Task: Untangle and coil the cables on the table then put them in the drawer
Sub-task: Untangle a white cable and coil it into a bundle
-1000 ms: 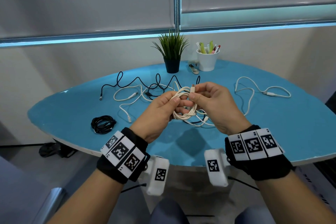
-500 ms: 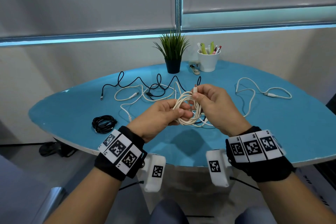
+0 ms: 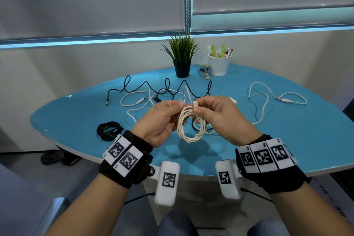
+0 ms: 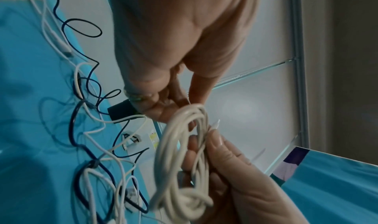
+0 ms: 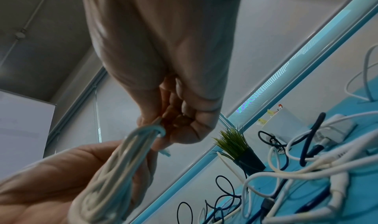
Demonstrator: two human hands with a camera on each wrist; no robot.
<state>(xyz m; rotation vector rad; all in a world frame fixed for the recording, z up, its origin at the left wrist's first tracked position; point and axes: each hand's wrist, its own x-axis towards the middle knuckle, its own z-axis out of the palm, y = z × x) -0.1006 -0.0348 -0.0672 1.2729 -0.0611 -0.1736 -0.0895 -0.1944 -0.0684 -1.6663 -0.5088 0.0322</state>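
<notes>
Since a second ago our hands have drawn the white coil (image 3: 189, 126) into a longer hanging loop above the blue table (image 3: 76, 115). Our left hand (image 3: 159, 120) pinches its top; our right hand (image 3: 218, 117) pinches the plug end. Only the head view shows the black bundle (image 3: 109, 130); wrist views show tangled cables (image 5: 296, 171) closer.

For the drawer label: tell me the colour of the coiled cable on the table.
Black coiled cable, clearest in the head view.
</notes>
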